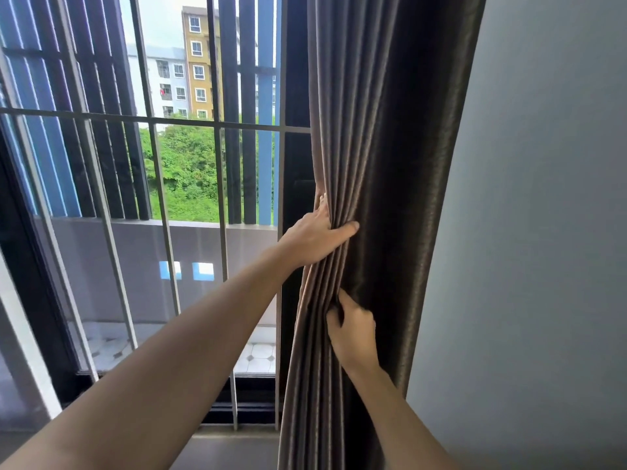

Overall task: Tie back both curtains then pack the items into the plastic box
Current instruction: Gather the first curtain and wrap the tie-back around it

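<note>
the curtain (383, 147), a dark brown-grey drape, hangs at the right side of the window, gathered into a narrow column of deep folds against the grey wall (543, 232). the left hand (314, 240) grips it about halfway up: the thumb (347, 228) lies across the front of the folds and the fingers wrap round the window-side edge, bunching the cloth into a waist. lower down, the right hand (354, 332) has its fingers curled into the folds, pinching a few pleats; how much cloth it holds i cannot tell, since the fingertips are buried in the fabric.

no tie-back cord, band or hook shows anywhere on the curtain or the wall, and neither hand holds one. the second curtain, the items and the plastic box are out of view.

so the step in hand looks like the gathering of 1 of the 2 curtains, the early part of the task, with the tying itself not yet done. the next move likely calls for 1 hand to hold the bundle tight at the waist while the other frees itself to find a tie, pass it behind the column and close it in front. the risk is that loose pleats slip out on the window side once a hand lets go.

beyond the curtain, pale metal window bars (163, 198) cross the glass, with a balcony wall (135, 245) outside.
</note>
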`<state>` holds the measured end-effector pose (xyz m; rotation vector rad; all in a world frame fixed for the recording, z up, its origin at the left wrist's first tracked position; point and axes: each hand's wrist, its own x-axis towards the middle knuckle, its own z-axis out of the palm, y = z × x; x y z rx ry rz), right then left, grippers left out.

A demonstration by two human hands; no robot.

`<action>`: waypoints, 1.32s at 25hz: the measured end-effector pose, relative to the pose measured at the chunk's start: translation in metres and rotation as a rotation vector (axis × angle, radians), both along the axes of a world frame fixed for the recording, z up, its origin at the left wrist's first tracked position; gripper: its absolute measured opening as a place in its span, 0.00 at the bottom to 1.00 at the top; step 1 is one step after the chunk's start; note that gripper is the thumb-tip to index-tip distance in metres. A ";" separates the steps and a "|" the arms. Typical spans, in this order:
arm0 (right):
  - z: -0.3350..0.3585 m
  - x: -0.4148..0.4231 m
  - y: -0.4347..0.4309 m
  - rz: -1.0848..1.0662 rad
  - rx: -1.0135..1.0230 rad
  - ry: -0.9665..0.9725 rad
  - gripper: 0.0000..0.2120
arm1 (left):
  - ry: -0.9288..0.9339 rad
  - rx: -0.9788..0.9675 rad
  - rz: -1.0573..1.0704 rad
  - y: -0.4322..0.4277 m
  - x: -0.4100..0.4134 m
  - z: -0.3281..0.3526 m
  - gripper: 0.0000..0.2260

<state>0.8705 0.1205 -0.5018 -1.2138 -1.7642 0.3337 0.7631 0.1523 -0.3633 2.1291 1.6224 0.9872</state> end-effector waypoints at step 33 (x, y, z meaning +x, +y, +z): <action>0.036 0.014 0.018 0.497 -0.336 0.024 0.29 | -0.102 -0.046 -0.169 0.002 0.020 0.003 0.34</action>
